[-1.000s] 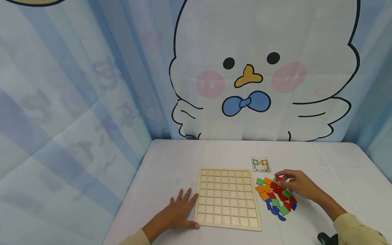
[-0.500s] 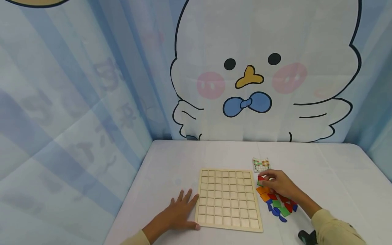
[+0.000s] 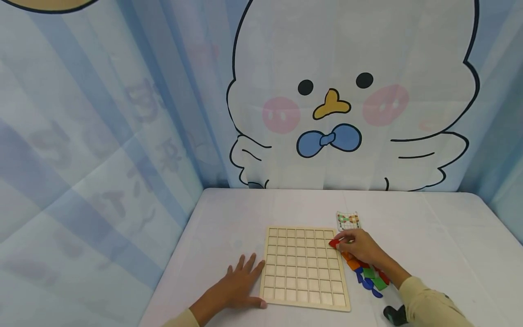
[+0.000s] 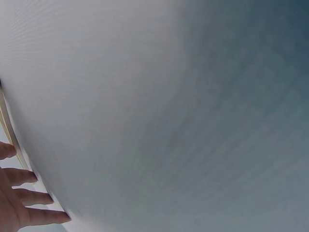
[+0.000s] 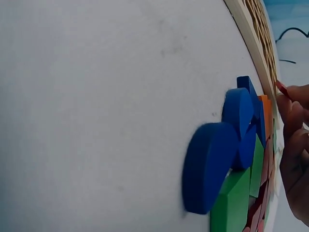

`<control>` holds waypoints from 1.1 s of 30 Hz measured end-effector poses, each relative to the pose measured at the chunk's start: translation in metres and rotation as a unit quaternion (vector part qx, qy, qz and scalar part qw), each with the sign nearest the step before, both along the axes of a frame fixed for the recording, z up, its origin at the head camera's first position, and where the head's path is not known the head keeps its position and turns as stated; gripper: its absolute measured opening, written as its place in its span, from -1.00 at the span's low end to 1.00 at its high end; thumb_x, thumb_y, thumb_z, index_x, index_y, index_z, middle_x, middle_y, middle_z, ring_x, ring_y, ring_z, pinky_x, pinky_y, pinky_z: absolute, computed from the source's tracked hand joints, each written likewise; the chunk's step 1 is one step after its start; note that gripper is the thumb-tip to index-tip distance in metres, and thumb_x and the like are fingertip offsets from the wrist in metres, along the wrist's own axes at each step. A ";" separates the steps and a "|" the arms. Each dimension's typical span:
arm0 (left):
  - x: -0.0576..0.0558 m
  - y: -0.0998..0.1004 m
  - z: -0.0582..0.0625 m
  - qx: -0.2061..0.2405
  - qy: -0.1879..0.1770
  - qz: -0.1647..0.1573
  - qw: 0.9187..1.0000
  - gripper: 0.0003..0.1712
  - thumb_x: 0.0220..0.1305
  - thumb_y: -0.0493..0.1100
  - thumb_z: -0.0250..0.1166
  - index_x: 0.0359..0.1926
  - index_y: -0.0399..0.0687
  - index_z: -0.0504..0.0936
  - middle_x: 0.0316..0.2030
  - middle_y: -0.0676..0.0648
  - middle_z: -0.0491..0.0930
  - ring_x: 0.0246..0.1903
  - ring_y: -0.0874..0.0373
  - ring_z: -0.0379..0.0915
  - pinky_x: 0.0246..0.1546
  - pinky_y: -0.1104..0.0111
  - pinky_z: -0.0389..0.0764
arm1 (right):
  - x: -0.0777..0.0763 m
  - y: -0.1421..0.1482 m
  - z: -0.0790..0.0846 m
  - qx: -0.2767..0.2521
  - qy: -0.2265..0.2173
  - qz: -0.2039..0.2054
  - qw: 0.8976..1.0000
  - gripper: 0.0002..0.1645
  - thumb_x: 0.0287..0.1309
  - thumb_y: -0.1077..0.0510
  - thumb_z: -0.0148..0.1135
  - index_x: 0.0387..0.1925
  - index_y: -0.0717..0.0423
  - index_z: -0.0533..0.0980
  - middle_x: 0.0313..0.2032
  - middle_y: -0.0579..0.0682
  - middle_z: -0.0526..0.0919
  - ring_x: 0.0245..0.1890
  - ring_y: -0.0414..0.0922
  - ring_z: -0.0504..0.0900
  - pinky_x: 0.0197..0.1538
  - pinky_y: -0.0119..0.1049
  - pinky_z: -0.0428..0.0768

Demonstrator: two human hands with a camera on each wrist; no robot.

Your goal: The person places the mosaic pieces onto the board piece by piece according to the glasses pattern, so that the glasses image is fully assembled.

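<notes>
My right hand [image 3: 357,246] pinches a red flat piece [image 3: 334,243] between thumb and fingers, over the upper right edge of the wooden grid board [image 3: 302,272]. In the right wrist view the same red piece [image 5: 281,88] peeks out from the fingertips beside the board's rim. My left hand [image 3: 241,286] lies spread on the table, its fingertips and thumb right at the board's left edge. The left wrist view shows that hand [image 4: 21,198] with straight, parted fingers. Every square of the board that shows is bare.
Right of the board lies a pile of flat pieces: orange [image 3: 352,263], green [image 3: 380,283] and blue [image 3: 367,284], with red ones partly under my right hand. A small patterned card [image 3: 348,220] lies behind them. A dark object [image 3: 394,314] sits by my right sleeve.
My right hand has moved left from the back of the pile to the board's upper right edge, carrying the red piece. My left hand has stayed in place.
</notes>
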State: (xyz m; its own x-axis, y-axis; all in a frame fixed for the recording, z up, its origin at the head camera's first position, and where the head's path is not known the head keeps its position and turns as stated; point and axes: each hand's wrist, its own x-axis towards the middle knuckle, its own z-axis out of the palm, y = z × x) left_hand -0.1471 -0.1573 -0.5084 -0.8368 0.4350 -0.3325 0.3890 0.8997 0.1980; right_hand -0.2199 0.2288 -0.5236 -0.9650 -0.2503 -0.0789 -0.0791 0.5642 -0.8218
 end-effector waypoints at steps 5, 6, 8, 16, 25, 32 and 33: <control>0.001 0.000 0.001 0.004 -0.001 -0.002 1.000 0.25 -0.02 0.61 0.25 0.57 0.12 0.12 0.56 -0.25 0.03 0.50 -0.42 -0.07 0.24 -0.39 0.27 | 0.000 -0.005 -0.002 0.021 0.007 -0.011 1.000 -0.69 0.23 0.14 0.37 -0.03 0.20 0.66 -0.31 0.01 0.71 -0.51 -0.13 0.58 -0.45 -0.34 0.57; 0.001 0.000 0.001 0.005 -0.001 -0.001 1.000 0.25 -0.01 0.61 0.26 0.57 0.12 0.12 0.56 -0.25 0.03 0.50 -0.42 -0.07 0.25 -0.39 0.27 | -0.001 -0.006 -0.002 0.026 0.013 -0.012 1.000 -0.70 0.23 0.14 0.37 -0.04 0.19 0.66 -0.32 0.00 0.71 -0.51 -0.14 0.57 -0.45 -0.35 0.55; 0.000 0.000 0.001 0.006 -0.003 0.001 1.000 0.25 -0.02 0.60 0.27 0.57 0.12 0.13 0.56 -0.25 0.03 0.50 -0.42 -0.07 0.25 -0.39 0.26 | -0.002 -0.007 -0.002 0.035 0.025 -0.010 0.999 -0.71 0.22 0.14 0.38 -0.06 0.18 0.67 -0.34 -0.02 0.70 -0.50 -0.15 0.54 -0.45 -0.36 0.51; 0.000 0.002 0.000 -0.004 -0.012 0.011 1.000 0.25 -0.03 0.61 0.27 0.57 0.16 0.12 0.57 -0.22 0.02 0.51 -0.39 -0.09 0.28 -0.37 0.24 | -0.007 -0.010 -0.005 0.073 0.080 0.024 0.994 -0.70 0.15 0.12 0.46 -0.09 0.13 0.69 -0.45 -0.12 0.63 -0.62 -0.23 0.41 -0.54 -0.40 0.38; 0.001 0.001 0.001 -0.005 -0.011 0.010 1.000 0.23 -0.02 0.59 0.29 0.57 0.16 0.13 0.57 -0.22 0.02 0.51 -0.40 -0.09 0.28 -0.37 0.25 | -0.007 -0.019 -0.002 0.148 0.098 -0.013 0.984 -0.73 0.14 -0.04 0.47 -0.20 0.01 0.71 -0.47 -0.16 0.63 -0.55 -0.24 0.44 -0.49 -0.38 0.39; 0.000 0.000 -0.001 0.000 -0.012 0.009 1.000 0.24 -0.02 0.60 0.27 0.57 0.17 0.12 0.57 -0.22 0.00 0.52 -0.39 -0.10 0.28 -0.38 0.24 | -0.006 -0.018 0.004 0.163 0.088 -0.004 0.983 -0.65 0.10 -0.04 0.49 -0.14 0.07 0.71 -0.42 -0.12 0.64 -0.50 -0.22 0.46 -0.47 -0.36 0.41; 0.000 0.000 -0.002 0.000 -0.012 0.009 1.000 0.24 -0.02 0.61 0.27 0.57 0.18 0.12 0.58 -0.22 0.00 0.52 -0.39 -0.10 0.28 -0.38 0.23 | -0.006 -0.017 0.004 0.164 0.085 -0.002 0.983 -0.64 0.10 -0.03 0.49 -0.13 0.07 0.72 -0.41 -0.12 0.64 -0.51 -0.22 0.45 -0.48 -0.36 0.40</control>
State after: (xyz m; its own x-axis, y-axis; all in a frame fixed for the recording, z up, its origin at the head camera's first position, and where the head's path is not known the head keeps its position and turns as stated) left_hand -0.1471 -0.1572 -0.5101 -0.8357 0.4203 -0.3534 0.3682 0.9063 0.2073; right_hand -0.2261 0.2114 -0.5195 -0.9719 -0.2351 0.0070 -0.1969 0.7972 -0.5707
